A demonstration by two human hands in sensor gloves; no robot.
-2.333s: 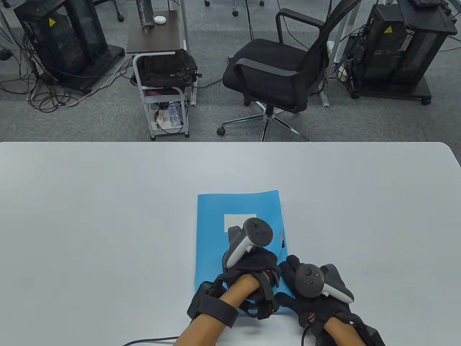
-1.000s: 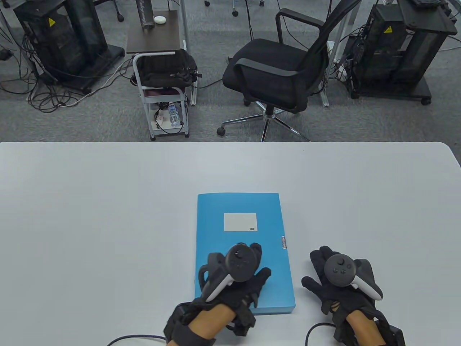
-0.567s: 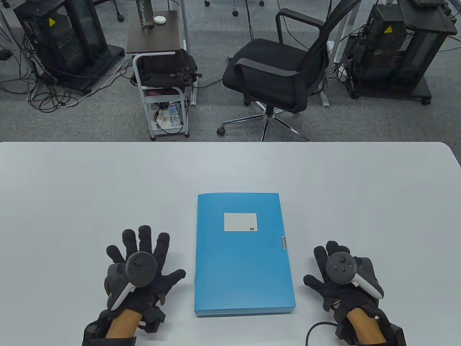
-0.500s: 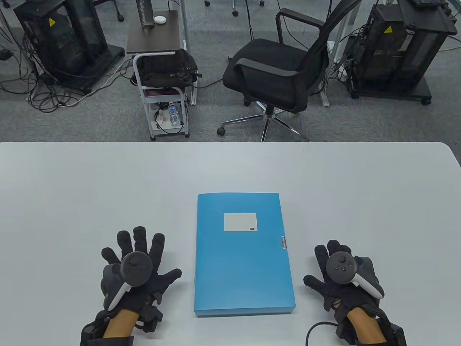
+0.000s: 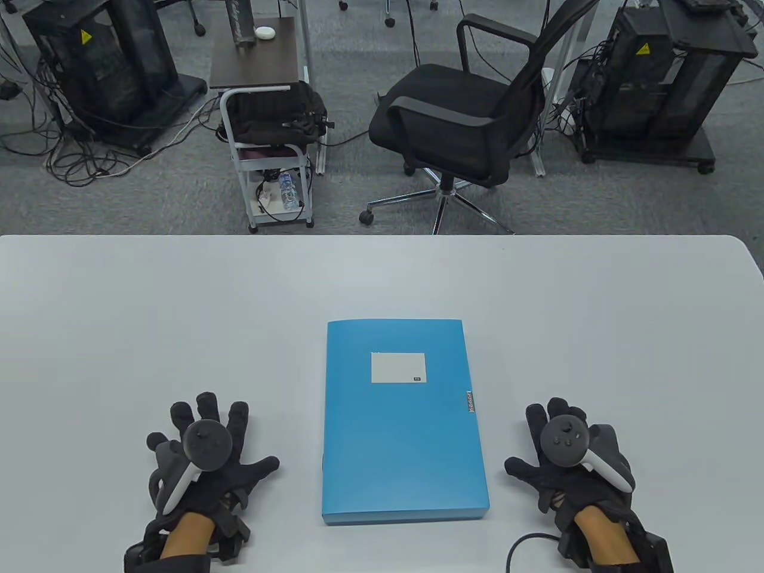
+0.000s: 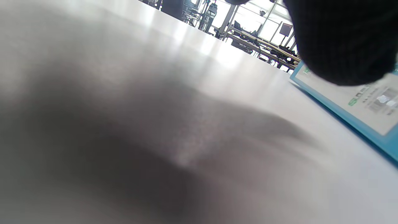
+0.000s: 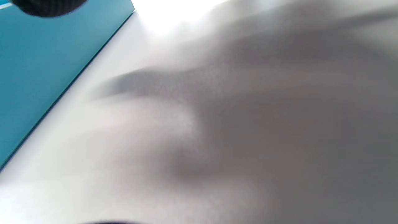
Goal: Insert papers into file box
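A blue file box [image 5: 404, 424] lies flat and closed on the white table [image 5: 179, 310], a white label on its lid. No loose papers show. My left hand [image 5: 206, 444] rests flat on the table to the box's left, fingers spread, holding nothing. My right hand [image 5: 552, 447] rests flat on the table to the box's right, fingers spread, holding nothing. The left wrist view shows the box's side with a printed label [image 6: 357, 102] beyond a gloved fingertip [image 6: 345, 40]. The right wrist view shows the box's blue side [image 7: 46, 68] at the left.
Beyond the table's far edge stand a black office chair [image 5: 471, 119], a small white cart [image 5: 274, 149] and two black equipment racks [image 5: 101, 65] on the carpet. A cable [image 5: 525, 546] runs by my right wrist.
Both hands came off the file box, which now lies closed. The left hand moved from the lid to the table at the left, then drew back slightly. The right hand settled at the right.
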